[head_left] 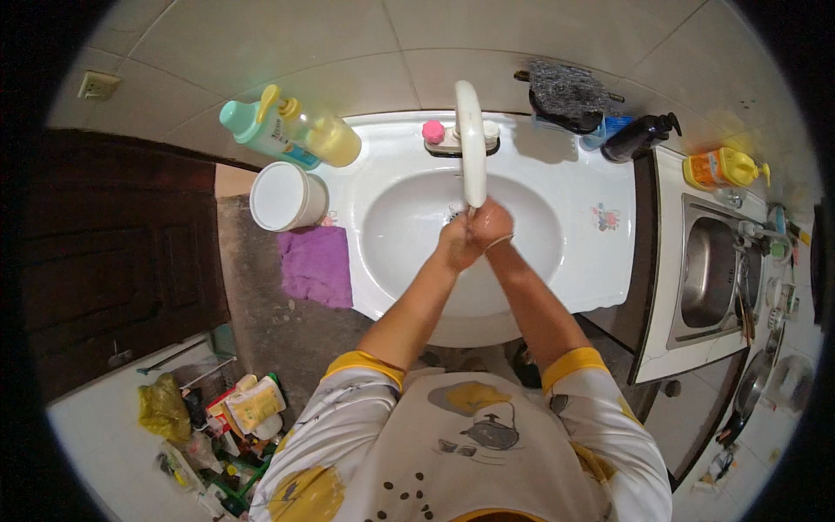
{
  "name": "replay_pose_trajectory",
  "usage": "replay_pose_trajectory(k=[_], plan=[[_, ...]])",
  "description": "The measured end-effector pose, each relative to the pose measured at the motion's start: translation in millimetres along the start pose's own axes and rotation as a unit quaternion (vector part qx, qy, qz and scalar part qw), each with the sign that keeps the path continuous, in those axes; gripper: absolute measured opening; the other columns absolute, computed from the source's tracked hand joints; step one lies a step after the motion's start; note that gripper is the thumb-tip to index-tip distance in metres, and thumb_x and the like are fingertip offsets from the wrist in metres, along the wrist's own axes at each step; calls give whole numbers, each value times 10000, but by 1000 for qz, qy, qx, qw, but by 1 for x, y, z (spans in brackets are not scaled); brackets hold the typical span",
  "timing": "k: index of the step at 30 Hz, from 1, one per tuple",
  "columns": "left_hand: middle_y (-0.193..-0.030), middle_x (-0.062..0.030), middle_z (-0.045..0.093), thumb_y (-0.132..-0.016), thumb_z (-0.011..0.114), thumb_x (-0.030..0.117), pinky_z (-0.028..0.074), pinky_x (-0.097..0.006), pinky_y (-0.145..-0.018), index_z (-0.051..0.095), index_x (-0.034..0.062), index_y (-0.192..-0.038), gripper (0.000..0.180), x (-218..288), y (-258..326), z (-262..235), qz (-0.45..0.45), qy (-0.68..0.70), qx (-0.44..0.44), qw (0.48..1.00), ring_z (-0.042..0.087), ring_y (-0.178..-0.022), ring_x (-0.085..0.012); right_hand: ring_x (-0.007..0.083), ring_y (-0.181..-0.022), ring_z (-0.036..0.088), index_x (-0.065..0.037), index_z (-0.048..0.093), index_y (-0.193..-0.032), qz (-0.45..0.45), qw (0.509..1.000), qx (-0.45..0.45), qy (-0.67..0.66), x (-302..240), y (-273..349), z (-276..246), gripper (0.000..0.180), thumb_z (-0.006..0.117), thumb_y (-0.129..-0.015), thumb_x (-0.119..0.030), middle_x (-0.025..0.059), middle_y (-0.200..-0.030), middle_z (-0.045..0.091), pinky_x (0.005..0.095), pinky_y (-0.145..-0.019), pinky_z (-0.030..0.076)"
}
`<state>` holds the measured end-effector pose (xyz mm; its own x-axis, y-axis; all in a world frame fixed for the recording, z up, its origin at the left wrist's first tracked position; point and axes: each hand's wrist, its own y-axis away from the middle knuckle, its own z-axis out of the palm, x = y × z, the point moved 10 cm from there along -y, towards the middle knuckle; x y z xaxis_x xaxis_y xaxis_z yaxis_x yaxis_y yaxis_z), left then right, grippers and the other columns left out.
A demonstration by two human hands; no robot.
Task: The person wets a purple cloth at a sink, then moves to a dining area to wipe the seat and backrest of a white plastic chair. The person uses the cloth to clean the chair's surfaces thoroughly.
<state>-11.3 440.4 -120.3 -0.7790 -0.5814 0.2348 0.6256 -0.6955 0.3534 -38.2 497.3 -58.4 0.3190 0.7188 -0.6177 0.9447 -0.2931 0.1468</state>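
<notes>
Both hands met right under the tap [470, 139], over the white basin [531, 261]: the left hand [456, 241] and the right hand [489, 223] were pressed together, fingers curled around each other and holding nothing else. A purple cloth [316, 264] lay nearby on the rim, with soap bottles [296, 132] lined behind for easy reach.
</notes>
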Motion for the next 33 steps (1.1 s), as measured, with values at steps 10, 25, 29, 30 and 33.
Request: replay_pose_trajectory(k=[10, 25, 29, 30, 33], plan=[[-1152, -144, 621, -984, 454, 253, 485, -392, -880, 541, 29, -1230, 344, 94, 3, -13, 21, -373, 195, 907, 610, -991, -262, 269, -1029, 601, -30, 508, -1243, 59, 799, -91, -591, 50, 21, 85, 431, 599, -919, -299, 108, -1116, 599, 410, -822, 535], [-1031, -222, 622, -915, 539, 363, 525, -467, -764, 515, 37, -1136, 395, 197, -59, 101, 90, -912, 202, 345, 649, -906, -360, 246, -1041, 615, -84, 574, -1196, 300, 624, -214, -689, 26, 44, 30, 434, 457, -985, -445, 90, -1148, 634, 407, -835, 505], [-1018, -192, 610, -940, 495, 290, 516, -459, -744, 526, 32, -1197, 366, 195, -33, 101, 253, -839, 205, 436, 643, -881, -341, 236, -996, 625, -115, 594, -1090, 303, 653, -178, -671, 34, 44, 36, 436, 411, -986, -496, 79, -1066, 659, 393, -794, 501], [-1005, -180, 609, -950, 482, 294, 513, -449, -731, 525, 28, -1208, 373, 191, -17, 85, 334, -791, 204, 470, 643, -875, -327, 230, -982, 628, -123, 595, -1070, 292, 655, -184, -672, 28, 45, 37, 429, 407, -986, -499, 74, -1052, 663, 392, -787, 500], [-1034, -142, 610, -976, 458, 346, 495, -420, -729, 535, 47, -1218, 392, 154, 13, 16, 276, -582, 260, 720, 627, -946, -281, 231, -950, 640, -116, 603, -1070, 259, 598, -204, -731, 17, 43, 39, 350, 466, -979, -426, 67, -1025, 670, 384, -780, 506]])
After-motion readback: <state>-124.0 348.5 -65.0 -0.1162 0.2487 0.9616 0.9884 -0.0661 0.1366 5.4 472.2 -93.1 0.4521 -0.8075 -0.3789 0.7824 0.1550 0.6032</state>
